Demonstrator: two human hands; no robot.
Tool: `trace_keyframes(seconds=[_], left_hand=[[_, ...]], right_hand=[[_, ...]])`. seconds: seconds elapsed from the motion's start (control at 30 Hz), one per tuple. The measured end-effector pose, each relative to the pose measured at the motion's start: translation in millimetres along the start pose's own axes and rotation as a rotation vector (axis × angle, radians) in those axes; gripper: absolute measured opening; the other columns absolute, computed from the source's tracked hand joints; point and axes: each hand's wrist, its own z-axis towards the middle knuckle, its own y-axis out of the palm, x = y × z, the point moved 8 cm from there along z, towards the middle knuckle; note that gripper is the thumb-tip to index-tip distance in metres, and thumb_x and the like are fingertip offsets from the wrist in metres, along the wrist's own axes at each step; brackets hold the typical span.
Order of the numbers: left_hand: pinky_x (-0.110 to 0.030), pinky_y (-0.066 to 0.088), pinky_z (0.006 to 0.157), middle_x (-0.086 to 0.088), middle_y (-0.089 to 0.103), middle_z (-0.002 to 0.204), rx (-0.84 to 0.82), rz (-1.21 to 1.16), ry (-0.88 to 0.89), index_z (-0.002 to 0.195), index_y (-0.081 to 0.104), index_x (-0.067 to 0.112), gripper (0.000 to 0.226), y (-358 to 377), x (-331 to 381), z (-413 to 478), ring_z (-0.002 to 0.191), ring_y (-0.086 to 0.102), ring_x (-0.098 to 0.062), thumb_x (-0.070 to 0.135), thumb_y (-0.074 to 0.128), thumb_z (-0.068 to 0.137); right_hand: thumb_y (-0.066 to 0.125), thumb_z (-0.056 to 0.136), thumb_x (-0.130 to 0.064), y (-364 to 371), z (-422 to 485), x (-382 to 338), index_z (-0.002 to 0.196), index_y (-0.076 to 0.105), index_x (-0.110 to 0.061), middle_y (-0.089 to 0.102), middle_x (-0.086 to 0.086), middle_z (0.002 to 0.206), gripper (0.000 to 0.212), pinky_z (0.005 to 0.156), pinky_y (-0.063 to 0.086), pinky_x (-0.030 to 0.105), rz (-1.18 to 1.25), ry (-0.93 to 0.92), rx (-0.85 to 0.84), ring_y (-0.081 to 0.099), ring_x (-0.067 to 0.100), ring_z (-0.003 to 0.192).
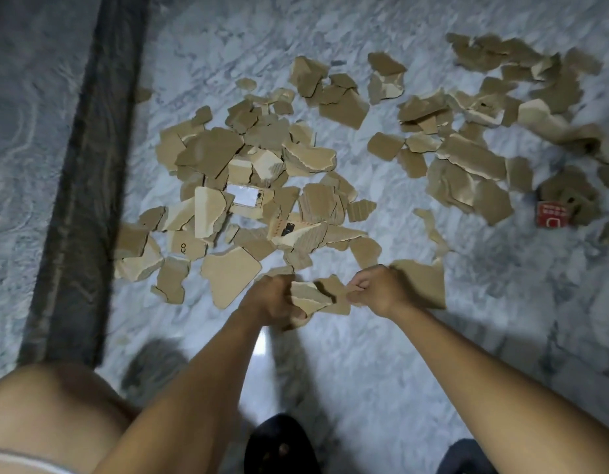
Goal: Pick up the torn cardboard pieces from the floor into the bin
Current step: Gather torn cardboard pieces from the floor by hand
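Note:
Torn brown cardboard pieces (pixel 224 176) lie scattered over the marble floor (pixel 381 354), in one heap at the centre and another spread (pixel 474 162) to the right. My left hand (pixel 274 299) grips a small bunch of cardboard scraps (pixel 310 295) just above the floor. My right hand (pixel 381 290) pinches the edge of those scraps, and a larger cardboard piece (pixel 423 285) shows behind its knuckles. No bin is in view.
A dark stone strip (pixel 87 186) runs down the left side of the floor. A red printed piece (pixel 552 215) lies at the right edge. My bare knee (pixel 46 415) fills the lower left, and dark footwear (pixel 279 443) shows at the bottom.

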Motion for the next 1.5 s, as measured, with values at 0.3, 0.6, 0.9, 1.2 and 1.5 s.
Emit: trace_keyframes(seconds=[0.3,0.6,0.9,1.2,1.5], left_hand=[[-0.049,0.043,0.095,-0.001,0.028,0.146,0.095,0.373,-0.048,0.136,0.045,0.036,0.073,1.3,-16.7,9.1,0.128,0.035,-0.031,0.048,0.073,0.070],[-0.040,0.039,0.083,-0.003,0.063,0.104,0.147,0.336,-0.027,0.117,0.038,0.023,0.057,1.0,5.3,11.4,0.101,0.058,-0.028,0.043,0.068,0.073],[-0.035,0.048,0.094,0.001,0.051,0.120,-0.050,0.086,0.212,0.127,0.057,0.025,0.077,13.9,54.5,36.4,0.112,0.050,-0.019,0.051,0.074,0.057],[-0.036,0.038,0.074,0.001,0.063,0.109,0.105,0.325,0.171,0.116,0.039,0.026,0.061,48.0,97.2,42.6,0.101,0.060,-0.029,0.045,0.067,0.065],[-0.030,0.058,0.082,0.009,0.073,0.102,0.125,-0.154,-0.066,0.113,0.064,0.032,0.045,-3.7,72.6,42.2,0.094,0.069,-0.016,0.033,0.074,0.069]], right_hand=[[0.078,0.078,-0.014,69.4,12.8,-7.0,0.118,0.055,-0.024,0.041,0.007,0.128,0.047,0.098,0.042,0.038,-0.616,-0.119,0.028,0.041,0.033,0.121],[0.069,0.090,-0.042,24.9,-3.9,7.1,0.129,0.057,-0.013,0.063,0.009,0.129,0.051,0.085,0.046,0.033,-0.611,-0.036,-0.108,0.059,0.030,0.118],[0.066,0.088,-0.041,-77.5,13.8,81.9,0.144,0.039,-0.026,0.016,0.004,0.152,0.065,0.105,0.038,0.042,-0.766,0.190,-0.096,0.023,0.034,0.137],[0.081,0.070,-0.054,-83.8,11.2,96.4,0.130,0.039,-0.022,0.041,0.009,0.138,0.081,0.101,0.033,0.049,-0.747,0.241,0.072,0.036,0.034,0.129],[0.086,0.075,-0.018,-90.9,1.1,87.6,0.128,0.059,-0.009,0.066,0.011,0.123,0.060,0.079,0.048,0.028,-0.172,0.141,0.073,0.062,0.021,0.104]])
